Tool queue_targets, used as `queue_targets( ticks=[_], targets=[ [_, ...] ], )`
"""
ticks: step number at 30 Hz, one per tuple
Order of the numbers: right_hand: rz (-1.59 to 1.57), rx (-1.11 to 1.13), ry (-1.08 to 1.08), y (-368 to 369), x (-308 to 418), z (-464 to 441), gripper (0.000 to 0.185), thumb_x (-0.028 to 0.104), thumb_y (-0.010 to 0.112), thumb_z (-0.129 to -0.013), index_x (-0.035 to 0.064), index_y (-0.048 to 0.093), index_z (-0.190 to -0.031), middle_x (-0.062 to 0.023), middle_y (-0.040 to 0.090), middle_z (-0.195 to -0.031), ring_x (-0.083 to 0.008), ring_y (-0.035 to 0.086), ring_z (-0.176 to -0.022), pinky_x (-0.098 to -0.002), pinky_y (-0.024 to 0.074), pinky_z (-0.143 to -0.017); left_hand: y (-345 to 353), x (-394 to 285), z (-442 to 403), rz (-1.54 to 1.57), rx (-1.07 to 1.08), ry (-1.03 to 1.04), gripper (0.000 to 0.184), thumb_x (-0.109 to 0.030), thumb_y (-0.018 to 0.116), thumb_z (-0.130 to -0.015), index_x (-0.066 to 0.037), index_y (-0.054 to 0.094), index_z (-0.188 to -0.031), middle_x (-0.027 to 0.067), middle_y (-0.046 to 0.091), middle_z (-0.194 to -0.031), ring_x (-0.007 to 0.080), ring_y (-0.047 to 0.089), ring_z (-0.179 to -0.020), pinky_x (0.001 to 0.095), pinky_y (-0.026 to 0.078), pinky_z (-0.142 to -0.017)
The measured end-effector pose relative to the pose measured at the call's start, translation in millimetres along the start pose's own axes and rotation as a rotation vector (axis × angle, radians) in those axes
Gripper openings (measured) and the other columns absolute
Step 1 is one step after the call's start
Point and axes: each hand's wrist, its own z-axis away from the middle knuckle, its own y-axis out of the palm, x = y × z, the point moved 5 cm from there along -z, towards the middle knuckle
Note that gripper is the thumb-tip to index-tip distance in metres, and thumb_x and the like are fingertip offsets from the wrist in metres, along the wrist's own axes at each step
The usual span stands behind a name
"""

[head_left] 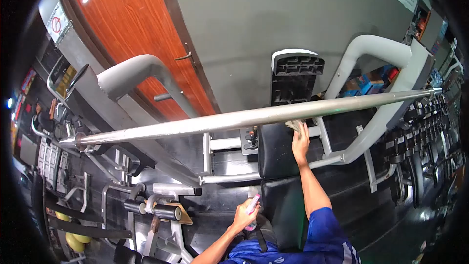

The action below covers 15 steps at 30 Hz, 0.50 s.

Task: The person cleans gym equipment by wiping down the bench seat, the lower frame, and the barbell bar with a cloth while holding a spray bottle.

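My left hand (241, 216) is closed around a spray bottle with a pink trigger head (253, 203), low in front of my body. In my right hand (301, 144) is a light-coloured cloth (294, 125), partly hidden by the fingers. That arm reaches forward, and the cloth is at the upper right edge of a black padded bench (277, 151). Just beyond the cloth, a long metal barbell (229, 119) crosses the view over the bench, its ends by the grey rack uprights. I cannot tell whether the cloth touches the pad.
Grey curved frame tubes (146, 71) rise on both sides. A wooden door (122, 29) stands behind at left. To the right is a rack of dumbbells (415, 142). A leg machine with black rollers (167, 212) sits at lower left.
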Motion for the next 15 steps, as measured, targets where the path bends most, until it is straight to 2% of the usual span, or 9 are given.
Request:
queue_targets(
  ticks=[1, 3, 4, 5, 7, 8, 11, 13, 15],
  targets=[
    [0.082, -0.002, -0.072, 10, 9, -10, 0.036, 0.007, 0.055, -0.092, 0.0047, 0.06, -0.128, -0.0209, 0.053, -0.136, -0.0381, 0.047, -0.13, -0.0409, 0.0392, -0.108, 1, 7, 1, 0.032, -0.003, -0.031, 0.018, -0.011, 0.067, -0.085, -0.002, 0.066, -0.101, 0.0122, 0.072, -0.086, 0.0221, 0.072, -0.078, 0.0333, 0.056, -0.072],
    [0.215, 0.206, -0.236, 33, 18, -20, 0.034, 0.005, 0.056, -0.089, 0.0043, 0.063, -0.122, -0.0193, 0.056, -0.132, -0.0384, 0.049, -0.126, -0.0423, 0.0406, -0.107, 2, 16, 3, 0.099, -0.008, -0.094, 0.018, -0.01, 0.067, -0.085, -0.002, 0.066, -0.101, 0.0121, 0.072, -0.086, 0.0224, 0.072, -0.079, 0.0333, 0.056, -0.073],
    [0.131, 0.267, -0.237, 38, 26, -16, 0.033, 0.003, 0.056, -0.086, 0.0045, 0.065, -0.117, -0.0188, 0.058, -0.126, -0.0384, 0.051, -0.122, -0.0437, 0.0423, -0.104, 2, 17, 2, 0.093, -0.019, -0.106, 0.018, -0.011, 0.067, -0.085, -0.002, 0.066, -0.101, 0.0113, 0.072, -0.086, 0.021, 0.072, -0.079, 0.0322, 0.056, -0.074],
    [0.163, 0.424, -0.248, 47, 22, -7, 0.033, 0.003, 0.055, -0.087, 0.0058, 0.065, -0.119, -0.0182, 0.059, -0.128, -0.0357, 0.051, -0.125, -0.0425, 0.0426, -0.105, 2, 19, 2, 0.11, -0.028, -0.134, 0.018, -0.011, 0.067, -0.086, -0.002, 0.067, -0.101, 0.0112, 0.072, -0.086, 0.0203, 0.071, -0.079, 0.0317, 0.055, -0.074],
    [0.262, 0.358, -0.423, 48, 15, 21, 0.035, 0.003, 0.053, -0.089, 0.0083, 0.064, -0.122, -0.0178, 0.057, -0.134, -0.0341, 0.05, -0.128, -0.0426, 0.0417, -0.107, 0, 15, 1, 0.144, -0.038, -0.192, 0.017, -0.012, 0.068, -0.086, -0.002, 0.067, -0.1, 0.0109, 0.072, -0.086, 0.0188, 0.071, -0.079, 0.0308, 0.055, -0.073],
    [0.268, 0.381, -0.418, 45, 9, 33, 0.037, 0.003, 0.053, -0.09, 0.0102, 0.063, -0.125, -0.0173, 0.055, -0.137, -0.033, 0.049, -0.13, -0.0437, 0.0402, -0.109, -2, 14, -1, 0.097, -0.036, -0.148, 0.016, -0.012, 0.067, -0.087, -0.002, 0.067, -0.099, 0.0102, 0.072, -0.086, 0.0167, 0.07, -0.08, 0.0297, 0.054, -0.073],
    [0.262, 0.429, -0.418, 23, -1, 70, 0.041, 0.0, 0.054, -0.088, 0.011, 0.062, -0.127, -0.0172, 0.056, -0.135, -0.0349, 0.05, -0.129, -0.0455, 0.0397, -0.109, -6, 1, -4, 0.127, -0.092, -0.139, 0.015, -0.012, 0.067, -0.087, -0.001, 0.068, -0.098, 0.0091, 0.072, -0.086, 0.0159, 0.07, -0.08, 0.0297, 0.054, -0.073],
    [0.252, 0.511, -0.375, 15, -18, 94, 0.053, -0.004, 0.055, -0.082, 0.0143, 0.06, -0.131, -0.0184, 0.053, -0.139, -0.0359, 0.046, -0.133, -0.046, 0.0377, -0.111, -4, 4, -6, 0.149, -0.092, -0.147, 0.017, -0.013, 0.066, -0.088, -0.001, 0.067, -0.099, 0.0081, 0.073, -0.086, 0.015, 0.07, -0.079, 0.03, 0.054, -0.074],
    [0.265, 0.528, -0.36, 6, -28, 110, 0.052, -0.003, 0.055, -0.082, 0.0158, 0.061, -0.13, -0.0146, 0.055, -0.138, -0.0323, 0.048, -0.132, -0.0427, 0.0402, -0.109, -2, 6, -7, 0.154, -0.072, -0.186, 0.017, -0.014, 0.066, -0.088, -0.001, 0.067, -0.1, 0.0078, 0.073, -0.086, 0.0146, 0.07, -0.078, 0.0299, 0.054, -0.074]
  ],
)
